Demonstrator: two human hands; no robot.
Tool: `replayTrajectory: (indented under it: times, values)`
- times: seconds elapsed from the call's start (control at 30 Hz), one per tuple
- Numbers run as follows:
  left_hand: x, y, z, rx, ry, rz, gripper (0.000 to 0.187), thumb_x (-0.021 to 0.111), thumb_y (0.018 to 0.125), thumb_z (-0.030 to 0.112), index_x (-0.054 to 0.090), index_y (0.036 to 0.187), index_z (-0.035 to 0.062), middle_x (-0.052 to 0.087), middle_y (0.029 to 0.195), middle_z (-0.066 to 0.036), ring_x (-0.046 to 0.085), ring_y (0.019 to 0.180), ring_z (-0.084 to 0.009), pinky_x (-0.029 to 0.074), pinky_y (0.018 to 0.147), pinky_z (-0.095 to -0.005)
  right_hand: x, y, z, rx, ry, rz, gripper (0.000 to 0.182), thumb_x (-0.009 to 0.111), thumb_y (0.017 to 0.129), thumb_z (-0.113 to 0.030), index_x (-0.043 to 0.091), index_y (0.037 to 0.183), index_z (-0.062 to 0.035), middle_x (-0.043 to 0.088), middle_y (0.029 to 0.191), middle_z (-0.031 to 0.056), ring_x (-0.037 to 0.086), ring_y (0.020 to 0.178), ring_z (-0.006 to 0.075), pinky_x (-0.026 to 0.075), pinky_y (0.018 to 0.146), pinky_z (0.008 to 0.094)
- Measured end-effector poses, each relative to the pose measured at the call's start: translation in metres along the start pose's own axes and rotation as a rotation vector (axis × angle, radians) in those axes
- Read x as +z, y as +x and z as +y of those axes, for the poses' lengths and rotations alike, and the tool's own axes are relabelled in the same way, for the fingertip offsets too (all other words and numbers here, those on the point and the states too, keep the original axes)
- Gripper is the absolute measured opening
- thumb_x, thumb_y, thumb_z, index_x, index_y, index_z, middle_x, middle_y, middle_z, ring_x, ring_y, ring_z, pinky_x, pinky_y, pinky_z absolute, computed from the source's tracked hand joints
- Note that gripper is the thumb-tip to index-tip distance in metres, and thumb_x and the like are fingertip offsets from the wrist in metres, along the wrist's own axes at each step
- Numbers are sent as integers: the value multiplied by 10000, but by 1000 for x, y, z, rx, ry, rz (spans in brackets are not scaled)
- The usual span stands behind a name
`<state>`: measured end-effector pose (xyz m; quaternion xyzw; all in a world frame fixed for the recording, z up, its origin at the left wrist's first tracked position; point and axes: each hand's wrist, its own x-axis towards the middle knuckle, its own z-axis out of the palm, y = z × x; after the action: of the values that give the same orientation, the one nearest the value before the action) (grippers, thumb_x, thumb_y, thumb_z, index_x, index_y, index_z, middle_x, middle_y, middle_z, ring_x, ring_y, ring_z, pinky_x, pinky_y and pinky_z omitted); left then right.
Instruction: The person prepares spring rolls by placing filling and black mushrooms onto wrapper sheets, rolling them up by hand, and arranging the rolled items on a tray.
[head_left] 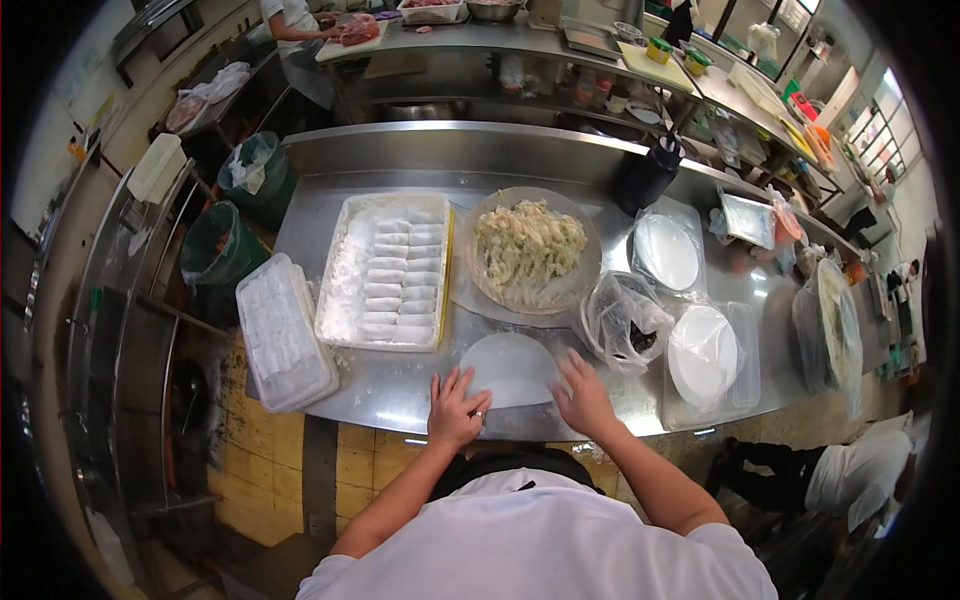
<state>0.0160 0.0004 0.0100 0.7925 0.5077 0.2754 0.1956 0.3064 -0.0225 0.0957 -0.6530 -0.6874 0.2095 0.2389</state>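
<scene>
A thin, whitish round wrapper lies flat on the steel table right in front of me. At its left edge rests my left hand, fingers spread, with a ring on one finger. My right hand is at the opposite edge with its fingers stretched out and slightly blurred. Beyond the wrapper stands a wide bowl heaped with a pale, chopped filling flecked with green. To the left, a white tray dusted with flour holds rows of white rolls.
A lidded container overhangs the table's left edge. Right of the bowl are an open plastic bag, stacks of white wrappers and a dark bottle. Green bins stand left. A person handles meat at the back counter; another is lower right.
</scene>
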Motion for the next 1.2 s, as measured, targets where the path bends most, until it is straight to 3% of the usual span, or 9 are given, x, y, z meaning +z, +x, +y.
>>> replayTrajectory:
  times: [0.1, 0.17, 0.27, 0.37, 0.47, 0.57, 0.67, 0.97, 1.2]
  values:
    - [4, -1, 0, -3, 44, 29, 250, 783, 930, 352, 849, 1150, 253, 620, 1553, -139, 514, 1494, -404, 280, 1275, -677, -15, 85, -32, -148, 142, 136, 456, 731, 953, -130, 661, 1370, 40, 645, 1431, 316, 626, 1302, 509, 522, 1110, 491]
    - [4, -2, -1, 7, 51, 35, 253, 782, 929, 358, 842, 1152, 255, 623, 1552, -139, 526, 1485, -406, 293, 1267, -683, -8, 142, -37, -60, 244, 87, 379, 705, 936, -111, 677, 1270, 66, 697, 1304, 329, 653, 1248, 509, 530, 1083, 507]
    - [8, -4, -5, 26, 58, 51, 246, 782, 923, 356, 840, 1142, 261, 631, 1545, -134, 542, 1471, -403, 305, 1257, -689, 15, 213, -31, -73, 131, 44, 313, 668, 922, -88, 685, 1186, 80, 715, 1221, 335, 658, 1199, 531, 539, 1047, 526]
    - [9, -3, -5, 28, 55, 59, 235, 782, 914, 344, 838, 1124, 255, 642, 1534, -125, 553, 1461, -400, 313, 1252, -691, 50, 264, -9, -37, -75, -127, 476, 643, 921, -115, 664, 1365, 57, 703, 1221, 369, 681, 1194, 510, 551, 1045, 506]
    - [7, -1, -6, 28, 67, 47, 225, 781, 904, 335, 831, 1103, 243, 651, 1524, -116, 558, 1456, -396, 322, 1247, -690, 70, 267, -23, 44, -174, -213, 428, 641, 916, -133, 712, 1297, 48, 720, 1182, 365, 695, 1143, 517, 558, 1020, 521]
    - [7, -1, -5, 22, 45, 55, 214, 779, 901, 330, 824, 1087, 233, 655, 1518, -113, 559, 1455, -396, 328, 1244, -690, 59, 267, -15, -59, 12, -170, 304, 634, 935, -156, 750, 1099, 72, 746, 1046, 343, 716, 1043, 524, 577, 955, 537]
    - [7, -1, -5, 25, 34, 61, 210, 779, 901, 325, 823, 1085, 233, 660, 1509, -112, 559, 1455, -397, 332, 1243, -690, 40, 270, -41, 93, -6, -151, 292, 641, 930, -176, 788, 1041, 52, 753, 1003, 337, 733, 1011, 506, 587, 948, 546]
    - [4, -1, -4, 43, 40, 84, 222, 790, 892, 311, 831, 1094, 229, 670, 1492, -105, 568, 1442, -390, 336, 1252, -675, 64, 259, -40, -26, -146, -143, 293, 674, 940, -242, 797, 956, 24, 750, 951, 320, 736, 951, 508, 593, 905, 569]
    - [3, -2, -3, 58, 54, 86, 234, 805, 878, 323, 835, 1093, 234, 669, 1486, -118, 567, 1438, -391, 358, 1225, -681, 48, 252, -62, -3, -13, -193, 253, 675, 939, -223, 815, 976, -16, 760, 978, 302, 733, 951, 505, 592, 900, 556]
